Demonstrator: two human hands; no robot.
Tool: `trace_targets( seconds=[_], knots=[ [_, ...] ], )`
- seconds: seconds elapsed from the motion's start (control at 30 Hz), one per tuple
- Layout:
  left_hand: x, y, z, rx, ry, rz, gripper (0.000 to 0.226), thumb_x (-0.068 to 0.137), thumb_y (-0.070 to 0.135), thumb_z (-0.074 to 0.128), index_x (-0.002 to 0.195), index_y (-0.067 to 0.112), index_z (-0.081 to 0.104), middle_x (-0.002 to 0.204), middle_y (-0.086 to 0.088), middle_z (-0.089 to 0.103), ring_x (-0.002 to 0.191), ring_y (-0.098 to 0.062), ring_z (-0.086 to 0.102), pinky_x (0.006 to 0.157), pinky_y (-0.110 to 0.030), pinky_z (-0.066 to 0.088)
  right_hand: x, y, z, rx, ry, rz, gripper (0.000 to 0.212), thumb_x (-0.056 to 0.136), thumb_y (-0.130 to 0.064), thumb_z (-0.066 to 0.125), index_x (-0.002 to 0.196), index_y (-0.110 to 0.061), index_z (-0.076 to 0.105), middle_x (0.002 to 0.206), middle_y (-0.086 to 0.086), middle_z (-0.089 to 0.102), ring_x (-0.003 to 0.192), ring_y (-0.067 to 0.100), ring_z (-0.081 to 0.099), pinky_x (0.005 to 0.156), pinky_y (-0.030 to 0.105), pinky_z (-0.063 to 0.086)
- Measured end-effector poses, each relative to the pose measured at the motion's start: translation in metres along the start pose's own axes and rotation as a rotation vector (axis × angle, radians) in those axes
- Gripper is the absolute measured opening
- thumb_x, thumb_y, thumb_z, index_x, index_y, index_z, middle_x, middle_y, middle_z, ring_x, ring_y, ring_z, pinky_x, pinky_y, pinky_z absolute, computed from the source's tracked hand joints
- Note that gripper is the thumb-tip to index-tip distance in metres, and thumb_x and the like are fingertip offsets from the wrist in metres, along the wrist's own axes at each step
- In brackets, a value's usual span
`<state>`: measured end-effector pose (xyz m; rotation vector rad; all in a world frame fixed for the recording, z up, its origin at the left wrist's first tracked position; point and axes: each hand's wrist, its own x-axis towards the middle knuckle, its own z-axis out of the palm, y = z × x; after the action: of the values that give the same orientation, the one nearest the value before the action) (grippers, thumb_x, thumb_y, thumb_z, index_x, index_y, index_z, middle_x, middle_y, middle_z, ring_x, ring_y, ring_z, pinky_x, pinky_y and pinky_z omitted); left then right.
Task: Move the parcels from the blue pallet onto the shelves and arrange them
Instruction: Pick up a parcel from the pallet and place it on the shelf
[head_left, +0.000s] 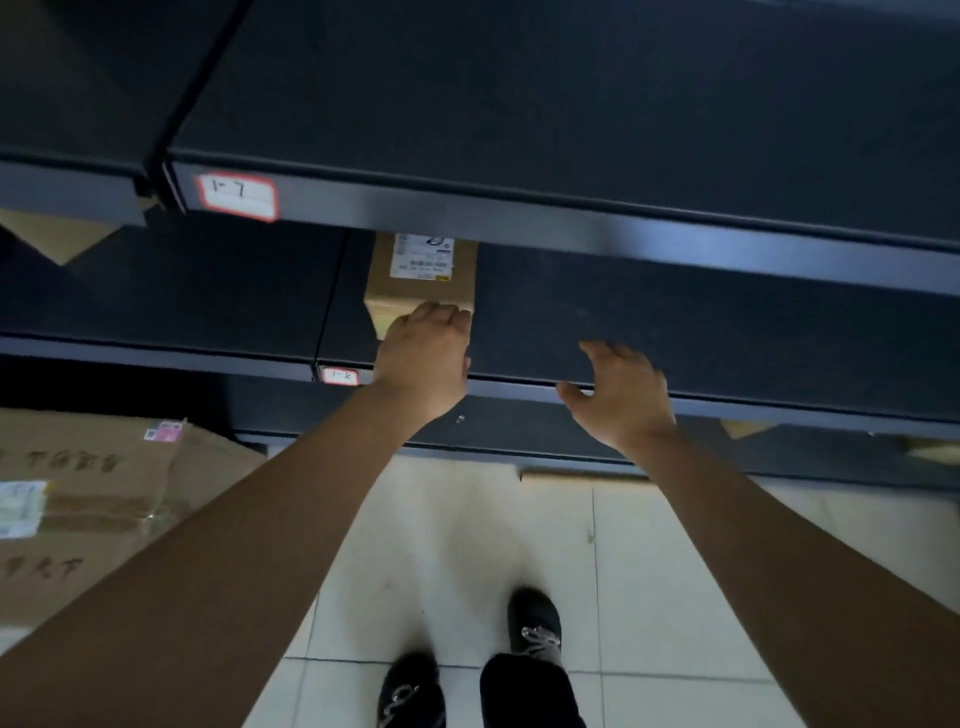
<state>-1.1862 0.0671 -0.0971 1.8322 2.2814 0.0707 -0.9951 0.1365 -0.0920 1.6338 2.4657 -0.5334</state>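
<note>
A small brown cardboard parcel (422, 283) with a white shipping label lies on the dark middle shelf (701, 332), near the shelf's left divider, its far end under the upper shelf. My left hand (425, 358) rests against the parcel's near end, fingers curled over its front edge. My right hand (621, 392) hovers over the shelf's front lip to the right, fingers spread, holding nothing. The blue pallet is out of sight.
The upper shelf (519, 218) carries a tag marked 1-7 (237, 196); the middle one a tag 1-8 (340, 375). Another parcel corner (57, 236) shows on the left bay. Large cardboard boxes (88, 499) stand on the tiled floor at left. My feet are below.
</note>
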Motion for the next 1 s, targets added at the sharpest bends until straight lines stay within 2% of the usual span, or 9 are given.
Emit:
trace_targets(
  seconds=[0.27, 0.37, 0.57, 0.77, 0.93, 1.0],
  knots=[
    [-0.028, 0.074, -0.038, 0.111, -0.078, 0.284, 0.049, 0.096, 0.023, 0.050, 0.141, 0.010, 0.039, 0.140, -0.006, 0.048, 0.129, -0.025, 0.042, 0.103, -0.037, 0.040, -0.097, 0.040, -0.042, -0.030, 0.020, 0.225, 0.061, 0.093, -0.043, 0.054, 0.146, -0.021, 0.034, 0.146, 0.005, 0.042, 0.136, 0.027, 0.036, 0.111, 0.043, 0.028],
    [-0.040, 0.115, -0.058, 0.146, -0.084, 0.393, 0.049, 0.097, 0.026, 0.049, 0.142, 0.011, 0.038, 0.141, -0.005, 0.047, 0.130, -0.024, 0.041, 0.101, -0.037, 0.039, -0.140, 0.063, -0.061, -0.023, 0.035, 0.323, 0.056, 0.092, -0.042, 0.054, 0.142, -0.020, 0.040, 0.144, 0.005, 0.044, 0.133, 0.027, 0.038, 0.110, 0.041, 0.029],
    [-0.067, 0.209, -0.091, 0.167, -0.074, 0.600, 0.042, 0.096, 0.028, 0.050, 0.135, 0.013, 0.044, 0.136, -0.003, 0.051, 0.126, -0.023, 0.045, 0.098, -0.036, 0.040, -0.231, 0.116, -0.105, -0.003, 0.067, 0.491, 0.057, 0.092, -0.042, 0.055, 0.143, -0.023, 0.038, 0.147, 0.006, 0.043, 0.137, 0.028, 0.034, 0.111, 0.042, 0.028],
    [-0.108, 0.313, -0.129, 0.158, -0.049, 0.770, 0.035, 0.095, 0.028, 0.053, 0.127, 0.014, 0.049, 0.126, -0.002, 0.056, 0.119, -0.023, 0.049, 0.094, -0.035, 0.041, -0.327, 0.177, -0.147, 0.002, 0.123, 0.631, 0.052, 0.092, -0.043, 0.055, 0.138, -0.021, 0.044, 0.137, 0.004, 0.050, 0.129, 0.026, 0.041, 0.105, 0.040, 0.033],
    [-0.155, 0.399, -0.158, 0.177, -0.012, 0.899, 0.025, 0.094, 0.028, 0.053, 0.115, 0.014, 0.052, 0.119, -0.003, 0.058, 0.112, -0.024, 0.052, 0.085, -0.036, 0.042, -0.412, 0.226, -0.177, 0.006, 0.189, 0.731, 0.053, 0.092, -0.044, 0.054, 0.139, -0.021, 0.042, 0.137, 0.006, 0.050, 0.128, 0.027, 0.042, 0.104, 0.041, 0.035],
    [-0.175, 0.432, -0.167, 0.175, -0.004, 0.946, 0.027, 0.095, 0.029, 0.053, 0.117, 0.013, 0.051, 0.120, -0.004, 0.057, 0.113, -0.024, 0.052, 0.086, -0.036, 0.042, -0.446, 0.245, -0.187, 0.005, 0.201, 0.773, 0.052, 0.092, -0.044, 0.054, 0.137, -0.019, 0.044, 0.136, 0.007, 0.050, 0.128, 0.028, 0.042, 0.103, 0.041, 0.036]
  ],
)
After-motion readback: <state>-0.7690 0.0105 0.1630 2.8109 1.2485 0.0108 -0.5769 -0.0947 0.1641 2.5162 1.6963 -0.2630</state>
